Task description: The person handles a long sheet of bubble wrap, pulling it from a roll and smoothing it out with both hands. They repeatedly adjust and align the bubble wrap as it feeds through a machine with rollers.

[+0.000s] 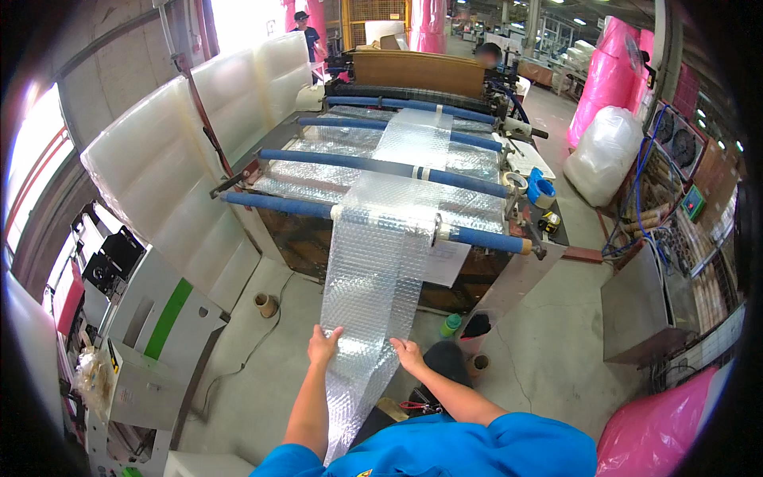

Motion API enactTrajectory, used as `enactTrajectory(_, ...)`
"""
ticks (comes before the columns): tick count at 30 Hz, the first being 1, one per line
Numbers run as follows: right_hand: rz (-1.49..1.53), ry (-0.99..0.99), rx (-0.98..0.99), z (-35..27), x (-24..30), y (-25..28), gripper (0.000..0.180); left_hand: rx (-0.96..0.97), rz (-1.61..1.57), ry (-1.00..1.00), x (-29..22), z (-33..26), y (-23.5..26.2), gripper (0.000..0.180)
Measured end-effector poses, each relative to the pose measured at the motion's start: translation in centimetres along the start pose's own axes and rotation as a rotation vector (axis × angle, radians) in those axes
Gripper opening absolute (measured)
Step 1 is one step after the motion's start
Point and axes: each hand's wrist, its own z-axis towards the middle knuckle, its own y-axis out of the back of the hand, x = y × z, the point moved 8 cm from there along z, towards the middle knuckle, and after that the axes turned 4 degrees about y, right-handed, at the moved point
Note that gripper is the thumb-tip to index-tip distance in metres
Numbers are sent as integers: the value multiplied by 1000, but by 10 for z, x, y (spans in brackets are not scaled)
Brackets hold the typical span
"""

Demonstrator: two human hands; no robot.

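Note:
A long strip of clear bubble wrap (372, 278) comes over the blue-wrapped rollers of a machine and hangs down toward my body. My left hand (322, 347) grips its left edge, thumb on top. Across from it, my right hand (408, 355) pinches the right edge at about the same height. Below my hands the strip runs on, creased and shiny, down to my blue shirt. The front blue roller (274, 204) carries the strip over a pale core in its middle. Fingers under the film are hidden.
Tape rolls (517, 183), a blue tape dispenser (541, 189) and a yellow tape measure (548, 222) lie on the machine's right side. A green bottle (451, 324) and a cardboard core (265, 304) stand on the floor. A grey-green cabinet (159, 334) is at left. A person (308, 38) stands far back.

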Motion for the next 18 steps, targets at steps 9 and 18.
enactTrajectory(9,26,-23,9,-9,-9,-5,46,-7,26,-23,11,4,-8,66)
enactTrajectory(18,178,8,-23,56,21,35,41,-32,-174,-216,-63,39,-1,62)
